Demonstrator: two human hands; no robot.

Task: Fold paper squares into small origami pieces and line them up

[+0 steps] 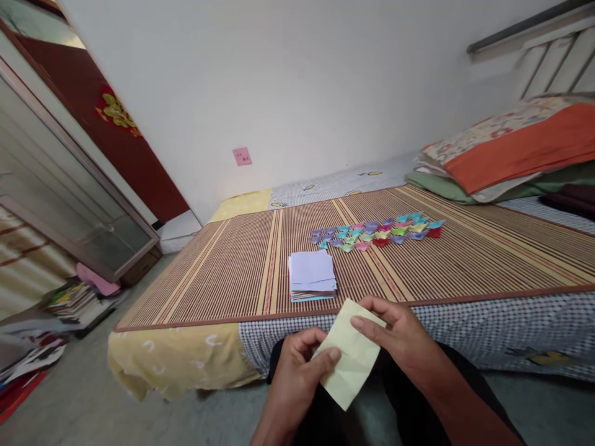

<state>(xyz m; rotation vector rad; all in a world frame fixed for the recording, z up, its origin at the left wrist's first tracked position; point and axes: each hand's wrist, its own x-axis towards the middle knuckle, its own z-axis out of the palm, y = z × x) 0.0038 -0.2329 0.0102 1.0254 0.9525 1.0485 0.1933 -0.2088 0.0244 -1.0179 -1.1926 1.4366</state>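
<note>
Left hand (pixel 301 370), right hand (pixel 403 339) near each other, both pinching.

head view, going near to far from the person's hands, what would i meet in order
pale yellow paper sheet in the left hand and right hand, lilac-topped stack of square paper, rows of small folded-paper pieces, pink note on the white wall

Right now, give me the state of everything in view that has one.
Yellow paper square: opened out, held
Left hand: pinching its left edge
Right hand: pinching its upper right edge
Paper stack: piled, edges uneven, lavender on top
Small colored paper shapes: folded, set in rows
Striped mat: spread flat
Orange floral pillow: stacked above green fabric
Pink note: fixed to wall
Red door: open or shut unclear
</note>
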